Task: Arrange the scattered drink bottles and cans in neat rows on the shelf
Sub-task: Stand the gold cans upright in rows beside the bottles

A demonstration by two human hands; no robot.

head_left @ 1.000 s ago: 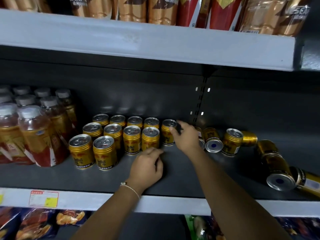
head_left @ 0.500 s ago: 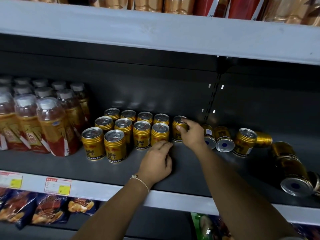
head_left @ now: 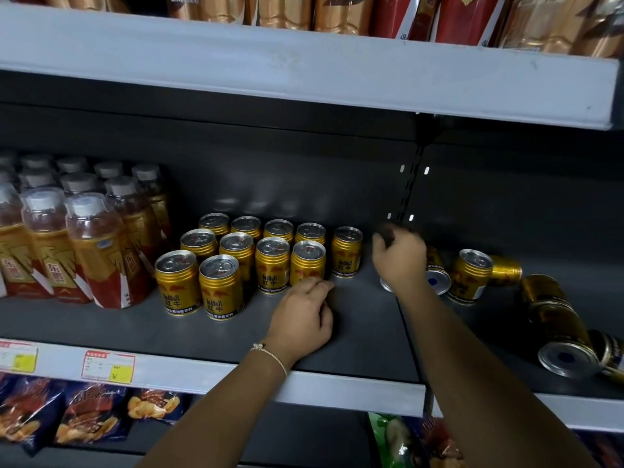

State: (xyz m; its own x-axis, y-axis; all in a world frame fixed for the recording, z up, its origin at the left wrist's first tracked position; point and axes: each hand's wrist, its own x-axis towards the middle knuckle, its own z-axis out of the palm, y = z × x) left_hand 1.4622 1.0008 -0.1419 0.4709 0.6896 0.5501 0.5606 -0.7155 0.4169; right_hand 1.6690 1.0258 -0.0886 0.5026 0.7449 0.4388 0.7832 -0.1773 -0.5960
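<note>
Several gold cans (head_left: 221, 287) stand upright in rows on the dark shelf (head_left: 364, 332). The rightmost upright can (head_left: 346, 251) stands alone at the end of the back row. My left hand (head_left: 304, 319) rests on the shelf, its loosely curled fingers at the foot of the front-row can (head_left: 307, 261). My right hand (head_left: 400, 258), blurred and with curled fingers, hovers over a lying can (head_left: 386, 286) of which only the silver rim shows. Another lying can (head_left: 437, 278) and an upright one (head_left: 471, 275) sit just to its right.
Several tea bottles (head_left: 98, 251) fill the shelf's left part. More gold cans (head_left: 557, 327) lie tipped at the right end. The upper shelf (head_left: 304, 69) hangs close overhead. Price tags (head_left: 108, 366) sit on the front rail, snack bags (head_left: 87, 417) below.
My right hand has left the rightmost upright can and moved right, over the lying cans. My left hand has stayed by the front-row can. The camera has tilted slightly.
</note>
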